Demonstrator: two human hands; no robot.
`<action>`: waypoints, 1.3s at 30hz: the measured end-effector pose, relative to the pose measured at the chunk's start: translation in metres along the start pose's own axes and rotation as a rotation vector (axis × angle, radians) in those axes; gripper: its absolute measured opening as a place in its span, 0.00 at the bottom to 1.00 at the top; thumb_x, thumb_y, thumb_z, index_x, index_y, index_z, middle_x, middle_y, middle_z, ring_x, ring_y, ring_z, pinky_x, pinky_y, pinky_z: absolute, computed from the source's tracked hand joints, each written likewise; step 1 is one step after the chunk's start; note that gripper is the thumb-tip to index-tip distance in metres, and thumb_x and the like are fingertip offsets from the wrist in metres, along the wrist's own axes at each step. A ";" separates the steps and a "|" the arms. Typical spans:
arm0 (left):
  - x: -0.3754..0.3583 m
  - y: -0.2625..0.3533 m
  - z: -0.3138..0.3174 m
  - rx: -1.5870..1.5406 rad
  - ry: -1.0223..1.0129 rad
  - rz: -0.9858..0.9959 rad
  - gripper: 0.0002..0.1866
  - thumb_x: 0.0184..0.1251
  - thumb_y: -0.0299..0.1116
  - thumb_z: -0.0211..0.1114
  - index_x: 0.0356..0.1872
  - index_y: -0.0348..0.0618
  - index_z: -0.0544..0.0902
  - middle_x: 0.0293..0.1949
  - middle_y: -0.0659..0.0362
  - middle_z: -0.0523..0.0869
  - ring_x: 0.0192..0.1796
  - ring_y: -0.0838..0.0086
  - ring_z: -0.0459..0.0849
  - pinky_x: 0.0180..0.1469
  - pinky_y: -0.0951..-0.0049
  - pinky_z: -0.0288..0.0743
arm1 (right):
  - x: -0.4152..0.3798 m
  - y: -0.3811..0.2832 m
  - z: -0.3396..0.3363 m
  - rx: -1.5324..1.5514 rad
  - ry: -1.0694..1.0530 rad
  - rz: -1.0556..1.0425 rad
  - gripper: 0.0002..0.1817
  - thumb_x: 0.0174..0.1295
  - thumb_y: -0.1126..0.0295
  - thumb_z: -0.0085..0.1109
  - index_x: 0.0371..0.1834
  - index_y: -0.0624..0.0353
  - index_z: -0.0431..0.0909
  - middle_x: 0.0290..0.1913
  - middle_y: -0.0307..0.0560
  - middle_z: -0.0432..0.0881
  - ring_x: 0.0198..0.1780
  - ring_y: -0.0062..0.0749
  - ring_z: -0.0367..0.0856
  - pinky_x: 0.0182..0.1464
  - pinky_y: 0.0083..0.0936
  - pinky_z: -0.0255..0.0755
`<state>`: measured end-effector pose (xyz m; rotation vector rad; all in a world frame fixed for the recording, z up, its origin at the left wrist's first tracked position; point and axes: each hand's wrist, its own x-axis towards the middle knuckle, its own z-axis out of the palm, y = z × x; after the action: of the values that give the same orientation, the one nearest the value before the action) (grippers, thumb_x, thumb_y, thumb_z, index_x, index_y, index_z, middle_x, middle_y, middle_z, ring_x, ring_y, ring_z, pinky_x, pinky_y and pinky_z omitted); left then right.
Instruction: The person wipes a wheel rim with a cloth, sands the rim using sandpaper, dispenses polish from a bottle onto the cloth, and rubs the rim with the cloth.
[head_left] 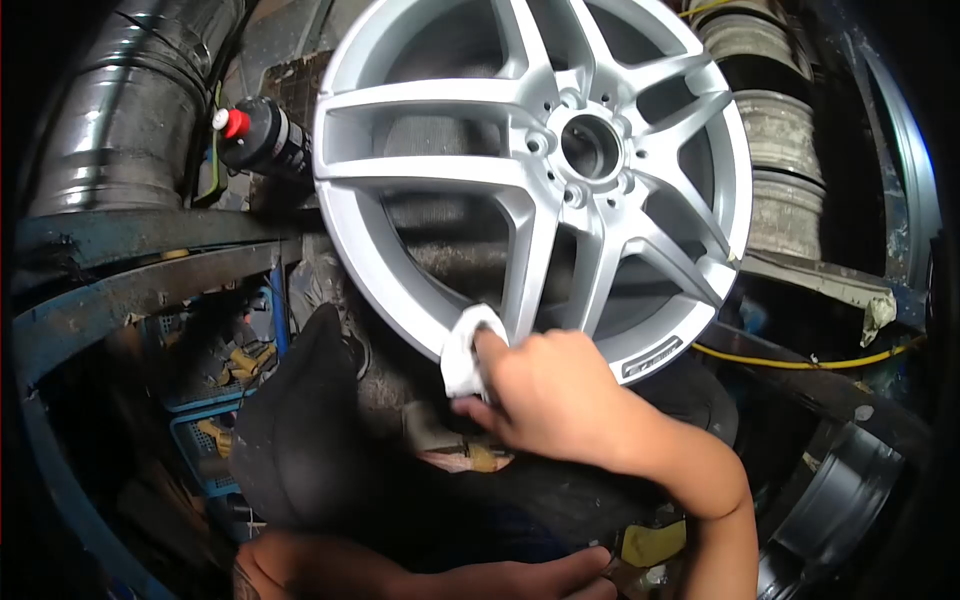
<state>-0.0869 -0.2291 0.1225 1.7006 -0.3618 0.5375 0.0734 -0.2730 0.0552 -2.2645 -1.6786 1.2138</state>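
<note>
A silver alloy wheel rim [440,170] with several double spokes and a round centre hole fills the upper middle of the view. My right hand [550,395] is closed on a folded white cloth [460,355] and presses it against the rim's lower edge, beside the foot of a spoke. Low in the view, my left hand [560,577] lies across my lap, away from the rim. Its visible fingers are stretched out and hold nothing; the rest of it is cut off by the frame's bottom edge.
A black bottle with a red cap [262,138] stands left of the rim. Metal wheels are stacked at left [125,120] and right [780,135]. Blue baskets [215,400] hold small parts below a metal frame [150,235]. A yellow hose [810,363] runs at right.
</note>
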 end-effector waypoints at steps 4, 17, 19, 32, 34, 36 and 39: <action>-0.003 -0.003 -0.003 0.108 0.083 0.008 0.09 0.68 0.33 0.66 0.31 0.39 0.79 0.27 0.61 0.74 0.30 0.70 0.74 0.47 0.64 0.78 | 0.019 0.010 -0.014 0.089 -0.095 -0.002 0.26 0.63 0.54 0.72 0.44 0.71 0.79 0.23 0.61 0.85 0.31 0.59 0.89 0.35 0.48 0.83; 0.003 0.002 0.003 0.207 0.265 0.087 0.09 0.72 0.31 0.67 0.33 0.37 0.83 0.26 0.63 0.74 0.29 0.72 0.76 0.44 0.66 0.81 | 0.006 0.005 -0.009 -0.036 -0.024 -0.055 0.30 0.63 0.46 0.72 0.42 0.68 0.80 0.22 0.59 0.84 0.31 0.61 0.88 0.35 0.50 0.82; 0.001 0.004 0.009 0.200 0.286 0.082 0.08 0.72 0.30 0.67 0.32 0.37 0.83 0.26 0.63 0.73 0.28 0.73 0.76 0.43 0.67 0.81 | 0.020 0.016 -0.010 0.088 -0.028 -0.035 0.29 0.63 0.47 0.73 0.41 0.67 0.79 0.23 0.60 0.84 0.32 0.60 0.89 0.36 0.51 0.82; 0.000 -0.001 0.002 0.265 0.343 0.164 0.12 0.75 0.31 0.66 0.31 0.35 0.85 0.25 0.62 0.74 0.27 0.73 0.75 0.40 0.67 0.80 | 0.015 0.013 -0.004 -0.009 -0.063 -0.002 0.29 0.58 0.51 0.77 0.49 0.64 0.79 0.24 0.59 0.85 0.33 0.60 0.89 0.39 0.50 0.83; 0.002 0.000 0.002 0.271 0.345 0.183 0.12 0.75 0.32 0.67 0.31 0.35 0.85 0.25 0.62 0.73 0.27 0.73 0.75 0.40 0.67 0.80 | 0.014 0.004 -0.008 -0.059 -0.086 0.009 0.29 0.57 0.51 0.78 0.47 0.64 0.80 0.25 0.59 0.85 0.34 0.60 0.89 0.40 0.50 0.82; 0.005 -0.002 -0.010 0.264 0.236 0.240 0.12 0.75 0.32 0.67 0.31 0.36 0.85 0.24 0.63 0.72 0.26 0.73 0.74 0.41 0.68 0.80 | -0.001 -0.008 -0.013 -0.086 -0.125 0.000 0.28 0.57 0.51 0.79 0.46 0.66 0.81 0.26 0.59 0.86 0.35 0.60 0.89 0.40 0.50 0.82; 0.010 -0.006 -0.024 0.253 0.157 0.278 0.11 0.75 0.32 0.67 0.32 0.36 0.85 0.24 0.64 0.69 0.26 0.74 0.73 0.41 0.69 0.79 | 0.020 0.016 -0.008 -0.007 -0.086 -0.029 0.29 0.57 0.52 0.78 0.48 0.66 0.78 0.26 0.58 0.86 0.35 0.61 0.89 0.39 0.50 0.82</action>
<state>-0.0789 -0.2034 0.1258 1.8468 -0.4337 0.9485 0.0921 -0.2598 0.0419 -2.2143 -1.7411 1.3188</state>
